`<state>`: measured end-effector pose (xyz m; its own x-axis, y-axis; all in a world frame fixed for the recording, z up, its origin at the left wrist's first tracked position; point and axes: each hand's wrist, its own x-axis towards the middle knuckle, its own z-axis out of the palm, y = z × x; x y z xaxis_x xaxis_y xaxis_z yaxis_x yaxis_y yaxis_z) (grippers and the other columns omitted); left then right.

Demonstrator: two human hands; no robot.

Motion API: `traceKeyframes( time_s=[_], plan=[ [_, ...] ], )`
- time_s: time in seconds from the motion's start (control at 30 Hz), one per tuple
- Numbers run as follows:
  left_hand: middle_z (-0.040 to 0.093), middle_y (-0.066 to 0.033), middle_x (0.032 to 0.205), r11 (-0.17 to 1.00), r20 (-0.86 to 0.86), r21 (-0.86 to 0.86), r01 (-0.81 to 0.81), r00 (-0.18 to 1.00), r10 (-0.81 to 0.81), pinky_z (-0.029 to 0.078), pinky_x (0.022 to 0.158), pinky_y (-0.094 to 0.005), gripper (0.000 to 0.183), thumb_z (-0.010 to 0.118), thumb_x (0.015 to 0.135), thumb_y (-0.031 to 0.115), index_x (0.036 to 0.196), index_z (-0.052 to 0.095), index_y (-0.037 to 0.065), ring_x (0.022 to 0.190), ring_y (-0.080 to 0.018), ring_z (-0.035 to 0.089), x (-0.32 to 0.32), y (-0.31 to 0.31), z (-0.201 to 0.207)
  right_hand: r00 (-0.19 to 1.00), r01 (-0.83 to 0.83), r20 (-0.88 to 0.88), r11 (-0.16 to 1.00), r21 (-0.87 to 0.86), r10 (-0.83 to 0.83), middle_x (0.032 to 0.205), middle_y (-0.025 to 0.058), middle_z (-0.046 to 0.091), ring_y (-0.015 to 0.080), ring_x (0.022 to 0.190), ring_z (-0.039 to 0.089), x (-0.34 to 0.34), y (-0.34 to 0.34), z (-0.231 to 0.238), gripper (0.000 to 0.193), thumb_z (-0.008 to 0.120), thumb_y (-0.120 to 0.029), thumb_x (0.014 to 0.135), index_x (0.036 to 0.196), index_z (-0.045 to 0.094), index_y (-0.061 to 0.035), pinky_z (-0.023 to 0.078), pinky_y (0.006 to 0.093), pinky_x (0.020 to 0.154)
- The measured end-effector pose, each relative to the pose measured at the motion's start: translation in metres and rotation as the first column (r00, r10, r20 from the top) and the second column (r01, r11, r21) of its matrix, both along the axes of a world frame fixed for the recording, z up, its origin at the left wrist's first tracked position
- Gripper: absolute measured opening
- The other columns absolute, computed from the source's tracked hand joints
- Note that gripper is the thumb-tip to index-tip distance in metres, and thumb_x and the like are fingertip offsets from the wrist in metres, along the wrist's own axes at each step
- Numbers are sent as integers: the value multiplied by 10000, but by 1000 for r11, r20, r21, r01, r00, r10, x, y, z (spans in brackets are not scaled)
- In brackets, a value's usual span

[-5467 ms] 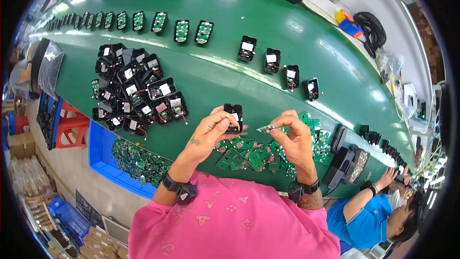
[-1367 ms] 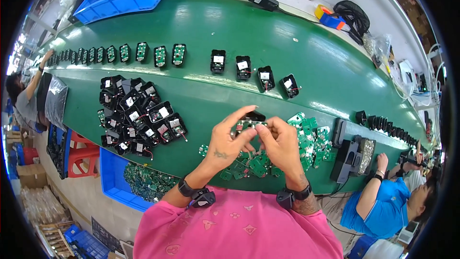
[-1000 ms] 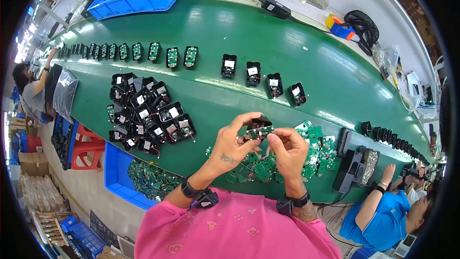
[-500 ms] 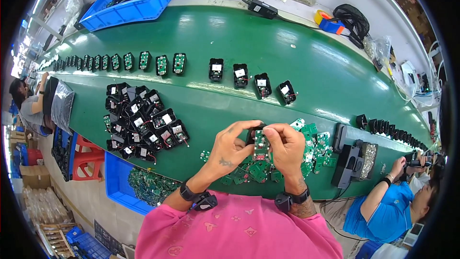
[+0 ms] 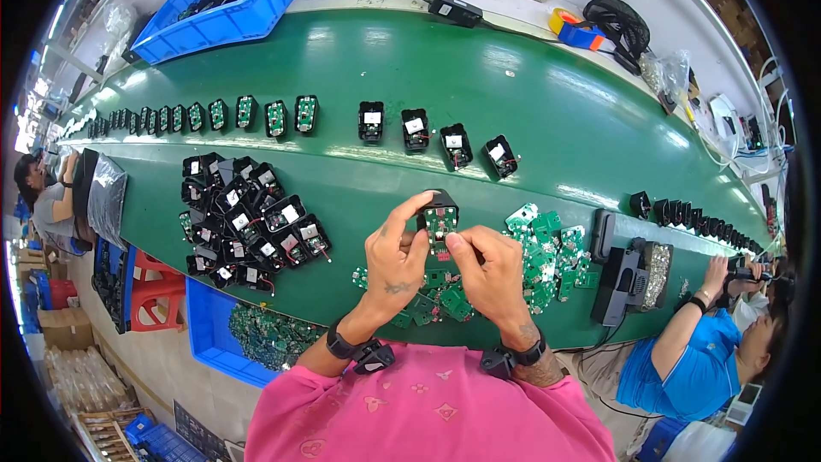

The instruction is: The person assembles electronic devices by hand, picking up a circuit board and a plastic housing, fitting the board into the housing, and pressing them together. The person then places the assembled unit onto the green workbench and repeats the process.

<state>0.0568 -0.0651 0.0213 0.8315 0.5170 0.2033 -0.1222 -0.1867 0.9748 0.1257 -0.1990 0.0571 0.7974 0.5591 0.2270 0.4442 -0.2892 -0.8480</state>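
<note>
Green circuit board (image 5: 441, 220) at the black casing's (image 5: 443, 198) mouth, centre of the frame.
My left hand (image 5: 396, 258) grasps the black casing; my right hand (image 5: 493, 265) has its thumb on the board's lower end, pinching or merely touching, I cannot tell.

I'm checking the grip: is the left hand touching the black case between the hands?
Touching. The head view shows the left hand with its fingers against the left side and top edge of the case, no gap visible.
</note>
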Motion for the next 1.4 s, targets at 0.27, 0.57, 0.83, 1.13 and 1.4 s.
traceKeyframes(
  time_s=[0.27,0.57,0.83,1.13,1.4],
  plan=[
    [619,-182,1225,917,33,-355,181,983,-181,627,684,-262,410,571,951,-7,1353,489,5,932,-165,686,-4,12,6,986,20,166,992,-125,1,619,102,559,247,520,547,3,1,-13,244,675,-136,921,745,612,21,399,362,492],
    [652,-183,1138,928,-35,-357,105,991,-126,606,550,-256,317,546,1015,127,1298,497,-7,850,-178,703,0,11,-4,977,-79,-197,997,4,78,930,126,672,193,717,647,6,13,-12,410,604,-95,939,1337,536,-26,511,317,646],
    [656,-197,1117,886,-94,-456,86,985,-144,573,483,-254,288,513,1021,108,1276,456,-14,636,-191,702,-5,17,-2,983,-181,-45,981,-63,179,949,116,649,161,793,615,8,20,-22,494,521,-69,980,1466,433,-49,522,324,738],
    [683,-180,1047,950,-64,-312,7,998,-28,544,454,-256,254,552,999,86,1227,519,-23,611,-142,675,3,12,-4,969,-1,-245,990,144,36,964,83,643,141,850,622,0,38,-38,353,526,-86,992,1343,525,-48,520,303,775],
    [657,-202,1152,948,-243,-295,122,950,-198,571,534,-334,416,625,958,157,1338,517,26,679,-222,702,24,25,-1,913,42,-406,982,183,37,1036,48,623,91,766,605,34,13,-48,346,528,-93,992,1336,548,-63,502,233,645]
  ],
)
